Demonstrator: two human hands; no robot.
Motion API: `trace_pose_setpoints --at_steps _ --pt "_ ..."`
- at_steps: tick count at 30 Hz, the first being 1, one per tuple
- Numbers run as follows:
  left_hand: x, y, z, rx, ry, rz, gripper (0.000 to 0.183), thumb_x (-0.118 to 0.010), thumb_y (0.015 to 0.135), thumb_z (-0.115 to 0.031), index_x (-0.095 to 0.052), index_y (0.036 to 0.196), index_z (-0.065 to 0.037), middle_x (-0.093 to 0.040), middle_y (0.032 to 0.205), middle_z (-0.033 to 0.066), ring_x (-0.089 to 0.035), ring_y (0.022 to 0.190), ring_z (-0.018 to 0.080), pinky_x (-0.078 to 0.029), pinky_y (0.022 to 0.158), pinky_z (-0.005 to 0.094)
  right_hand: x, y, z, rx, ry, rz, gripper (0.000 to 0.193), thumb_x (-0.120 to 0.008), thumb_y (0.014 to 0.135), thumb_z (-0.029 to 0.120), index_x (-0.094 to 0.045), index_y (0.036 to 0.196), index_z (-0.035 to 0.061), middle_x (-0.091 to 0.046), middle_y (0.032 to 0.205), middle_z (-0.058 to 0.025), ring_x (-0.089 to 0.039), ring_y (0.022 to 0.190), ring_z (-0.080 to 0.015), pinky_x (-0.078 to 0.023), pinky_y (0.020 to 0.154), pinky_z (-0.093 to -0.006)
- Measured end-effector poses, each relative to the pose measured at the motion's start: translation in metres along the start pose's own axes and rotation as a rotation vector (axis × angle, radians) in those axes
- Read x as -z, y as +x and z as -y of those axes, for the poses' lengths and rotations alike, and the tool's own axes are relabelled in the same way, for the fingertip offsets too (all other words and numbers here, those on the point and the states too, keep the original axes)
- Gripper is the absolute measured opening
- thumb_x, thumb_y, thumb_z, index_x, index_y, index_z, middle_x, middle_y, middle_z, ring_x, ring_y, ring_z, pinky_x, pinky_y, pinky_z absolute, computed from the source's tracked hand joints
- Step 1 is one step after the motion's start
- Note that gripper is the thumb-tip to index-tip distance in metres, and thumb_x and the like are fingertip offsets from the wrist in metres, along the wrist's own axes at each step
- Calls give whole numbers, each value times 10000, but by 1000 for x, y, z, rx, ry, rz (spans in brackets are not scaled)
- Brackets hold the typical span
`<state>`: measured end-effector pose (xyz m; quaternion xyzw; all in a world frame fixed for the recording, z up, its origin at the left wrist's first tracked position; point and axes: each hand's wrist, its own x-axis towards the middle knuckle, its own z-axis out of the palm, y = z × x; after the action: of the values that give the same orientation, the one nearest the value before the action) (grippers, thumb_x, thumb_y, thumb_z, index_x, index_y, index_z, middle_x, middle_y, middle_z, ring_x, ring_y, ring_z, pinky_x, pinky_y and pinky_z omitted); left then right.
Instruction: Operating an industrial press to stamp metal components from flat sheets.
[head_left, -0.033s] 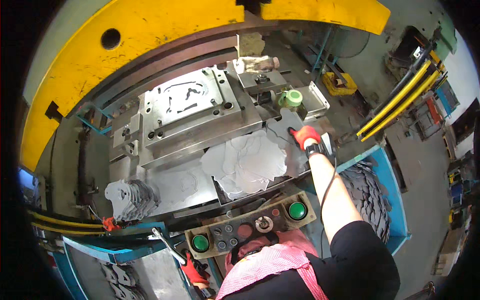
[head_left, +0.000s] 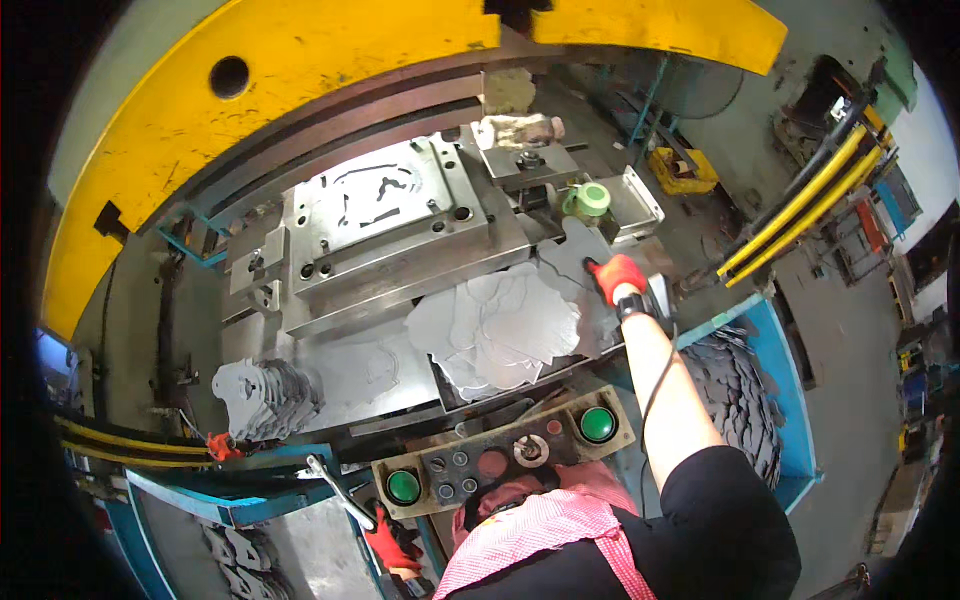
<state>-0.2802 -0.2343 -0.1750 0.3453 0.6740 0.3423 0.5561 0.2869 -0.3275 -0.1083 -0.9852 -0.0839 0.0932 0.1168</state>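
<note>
My right hand (head_left: 618,278), in a red glove with dark fingertips, is closed at the right edge of a flat grey sheet-metal piece (head_left: 572,250); its finger pads are partly hidden. A black strap with a cable circles that wrist. Left of it, overlapping sheet-metal pieces (head_left: 500,325) lie spread on the bench. My left hand (head_left: 392,545), also red-gloved, is low beside the control panel (head_left: 490,462), wrapped around a slim silver rod-like tool (head_left: 340,493) that points up and left. Behind the sheets sits a steel die (head_left: 400,240) with a bright top plate.
A stack of cut pieces (head_left: 262,395) stands at the bench's left end. Blue bins with metal parts flank me, one right (head_left: 785,400), one left (head_left: 235,508). A green-lidded bottle (head_left: 592,198) stands beside the die, under the yellow press frame (head_left: 330,50).
The whole view has shifted slightly. My right hand is a touch nearer to me and further right at the sheet edge. My left hand keeps the silver tool in place.
</note>
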Motion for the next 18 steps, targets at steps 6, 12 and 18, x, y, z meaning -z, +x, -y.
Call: trace_pose_setpoints --at_steps 6,12,18 --pt "-27 13 -27 -154 150 48 222 -629 797 -264 -520 829 -72 -453 526 -3 -387 327 130 -313 298 288 -30 3 -53 88 1089 -104 126 -641 755 97 -600 747 -22 -547 627 18 -451 579 -70 -404 531 -277" --pt "-145 18 -167 -154 102 677 241 -539 853 -303 -537 759 -81 -416 472 -29 -397 372 83 -283 349 250 -47 6 -79 186 943 -230 185 -610 800 168 -576 806 -14 -576 696 -22 -473 624 -101 -400 582 -284" --pt "-268 51 -287 -124 154 864 272 -536 839 -324 -530 789 -57 -502 575 21 -473 414 132 -366 378 284 -64 -34 -100 208 985 -329 173 -555 844 177 -564 804 9 -531 710 -1 -458 646 -111 -397 612 -266"
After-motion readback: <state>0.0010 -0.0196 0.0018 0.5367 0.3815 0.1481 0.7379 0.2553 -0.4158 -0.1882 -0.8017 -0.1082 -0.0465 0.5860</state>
